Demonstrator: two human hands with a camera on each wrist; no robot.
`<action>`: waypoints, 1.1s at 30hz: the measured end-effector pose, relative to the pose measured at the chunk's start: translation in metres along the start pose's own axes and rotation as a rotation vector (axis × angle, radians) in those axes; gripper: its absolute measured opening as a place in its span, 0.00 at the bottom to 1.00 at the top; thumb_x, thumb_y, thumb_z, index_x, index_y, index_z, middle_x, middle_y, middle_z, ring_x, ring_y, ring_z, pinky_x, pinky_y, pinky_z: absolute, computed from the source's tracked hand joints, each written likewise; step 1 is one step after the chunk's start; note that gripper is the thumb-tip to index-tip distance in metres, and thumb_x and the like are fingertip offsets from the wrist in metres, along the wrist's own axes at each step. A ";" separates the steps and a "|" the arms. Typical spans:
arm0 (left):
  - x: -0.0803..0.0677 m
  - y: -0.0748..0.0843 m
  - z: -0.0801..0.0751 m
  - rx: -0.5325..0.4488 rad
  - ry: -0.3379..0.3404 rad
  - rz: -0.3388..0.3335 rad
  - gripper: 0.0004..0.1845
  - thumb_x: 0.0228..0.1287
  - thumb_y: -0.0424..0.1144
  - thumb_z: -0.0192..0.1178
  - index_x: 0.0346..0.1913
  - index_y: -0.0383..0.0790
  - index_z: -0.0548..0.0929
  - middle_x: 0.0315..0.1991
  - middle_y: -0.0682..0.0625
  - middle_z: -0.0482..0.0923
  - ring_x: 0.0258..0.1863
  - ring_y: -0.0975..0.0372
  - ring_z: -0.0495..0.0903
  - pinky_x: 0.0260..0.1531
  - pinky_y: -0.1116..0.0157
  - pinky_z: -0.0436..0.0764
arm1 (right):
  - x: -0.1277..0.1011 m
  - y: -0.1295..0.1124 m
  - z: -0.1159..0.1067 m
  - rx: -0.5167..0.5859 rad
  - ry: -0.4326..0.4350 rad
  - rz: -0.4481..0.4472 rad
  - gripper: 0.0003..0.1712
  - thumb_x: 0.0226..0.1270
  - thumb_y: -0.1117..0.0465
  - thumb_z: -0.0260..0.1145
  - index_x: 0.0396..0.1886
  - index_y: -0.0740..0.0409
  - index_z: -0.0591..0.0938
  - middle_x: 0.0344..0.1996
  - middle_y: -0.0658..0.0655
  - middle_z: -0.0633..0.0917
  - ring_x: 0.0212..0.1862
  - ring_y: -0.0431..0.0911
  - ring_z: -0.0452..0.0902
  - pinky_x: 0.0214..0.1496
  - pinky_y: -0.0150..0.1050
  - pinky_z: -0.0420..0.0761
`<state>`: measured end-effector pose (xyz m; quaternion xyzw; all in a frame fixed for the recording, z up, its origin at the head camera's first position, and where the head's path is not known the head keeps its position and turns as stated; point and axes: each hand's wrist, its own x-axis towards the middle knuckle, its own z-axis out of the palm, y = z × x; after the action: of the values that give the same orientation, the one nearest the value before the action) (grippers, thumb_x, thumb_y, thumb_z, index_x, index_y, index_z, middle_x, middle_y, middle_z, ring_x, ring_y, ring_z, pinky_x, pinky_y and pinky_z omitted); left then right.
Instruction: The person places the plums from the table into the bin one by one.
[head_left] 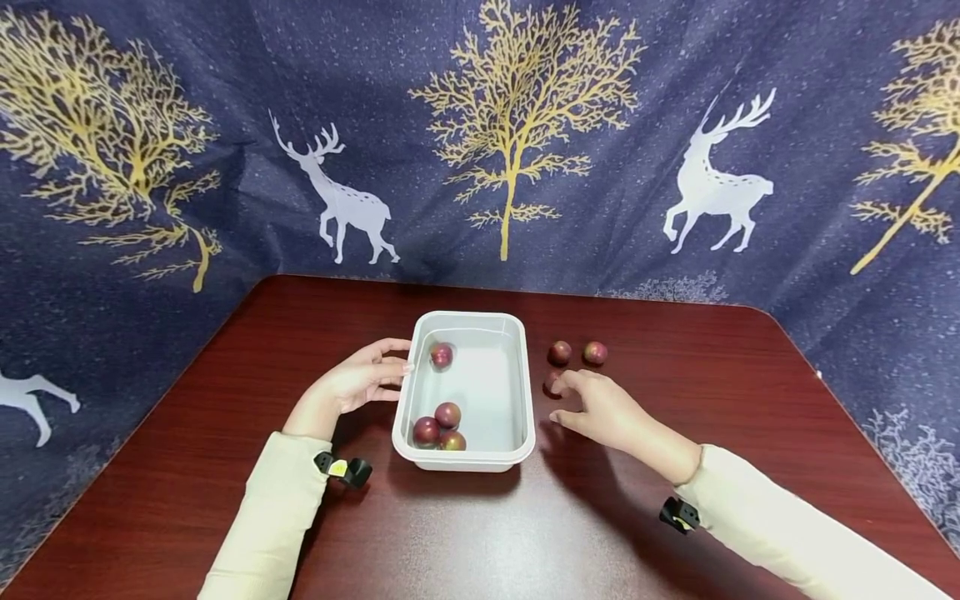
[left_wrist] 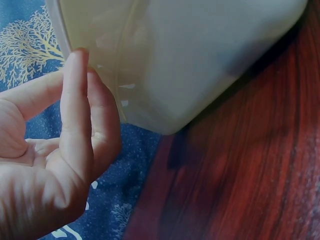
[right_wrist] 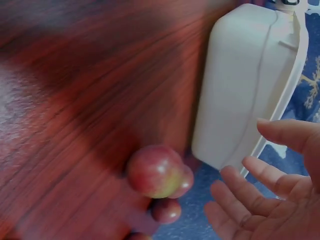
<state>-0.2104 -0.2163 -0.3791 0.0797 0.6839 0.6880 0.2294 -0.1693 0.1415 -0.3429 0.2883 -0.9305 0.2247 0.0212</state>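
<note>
A white plastic box [head_left: 463,457] stands mid-table, with several dark red plums inside: one plum [head_left: 441,355] near its far left corner, the others, such as this plum [head_left: 426,431], grouped at the near left. My left hand [head_left: 358,379] touches the box's left rim and side with extended fingers; the left wrist view shows these fingers [left_wrist: 77,110] against the wall. To the right of the box my right hand [head_left: 603,408] hovers with loosely bent, parted fingers, holding nothing. It partly hides a plum [head_left: 551,383] in the head view; in the right wrist view a large reddish plum [right_wrist: 152,171] lies apart from the fingers.
Two more plums, a left one [head_left: 559,352] and a right one [head_left: 596,353], lie beyond the right hand on the dark red wooden table [head_left: 337,312]. A blue cloth [head_left: 450,242] with trees and deer hangs behind the table's far edge.
</note>
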 end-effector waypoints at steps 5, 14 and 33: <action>-0.001 0.001 0.000 -0.001 0.007 -0.002 0.31 0.68 0.30 0.52 0.69 0.31 0.53 0.38 0.52 0.81 0.37 0.63 0.82 0.39 0.65 0.83 | -0.002 0.008 0.002 -0.019 0.001 0.005 0.16 0.49 0.65 0.71 0.38 0.62 0.79 0.36 0.61 0.83 0.42 0.55 0.80 0.44 0.48 0.78; -0.001 0.001 0.000 -0.008 -0.010 0.005 0.31 0.68 0.30 0.52 0.69 0.29 0.52 0.38 0.51 0.81 0.38 0.64 0.82 0.39 0.65 0.83 | -0.007 0.016 0.007 -0.047 -0.027 0.023 0.19 0.45 0.67 0.74 0.38 0.62 0.79 0.37 0.59 0.83 0.40 0.51 0.79 0.45 0.47 0.78; -0.001 0.000 0.000 -0.012 -0.019 0.016 0.31 0.68 0.30 0.52 0.69 0.28 0.51 0.38 0.53 0.82 0.38 0.63 0.82 0.39 0.65 0.83 | -0.013 0.029 0.020 -0.036 -0.066 0.070 0.20 0.41 0.72 0.74 0.37 0.62 0.79 0.33 0.56 0.83 0.36 0.47 0.78 0.41 0.45 0.78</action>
<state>-0.2093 -0.2172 -0.3786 0.0903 0.6767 0.6933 0.2310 -0.1729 0.1614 -0.3746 0.2622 -0.9442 0.1991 -0.0122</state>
